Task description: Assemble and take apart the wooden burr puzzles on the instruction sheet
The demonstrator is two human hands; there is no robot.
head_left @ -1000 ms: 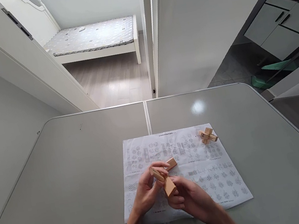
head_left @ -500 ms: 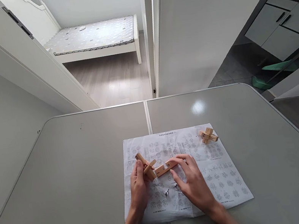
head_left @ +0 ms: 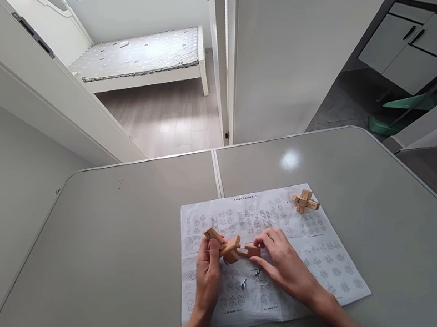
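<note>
Over the printed sheet [head_left: 303, 261], near its middle, a crossed pair of wooden bars [head_left: 221, 245] is gripped by the left hand [head_left: 209, 272], while a notched wooden bar [head_left: 249, 250] is pinched by the fingers of the right hand [head_left: 283, 263], its end touching the pair. For a clean fit, the crossed pair is best kept steady and the notch lined up squarely before the bar is slid in. A finished wooden cross [head_left: 305, 202] lies at the sheet's far right corner, on the table [head_left: 90, 253].
</note>
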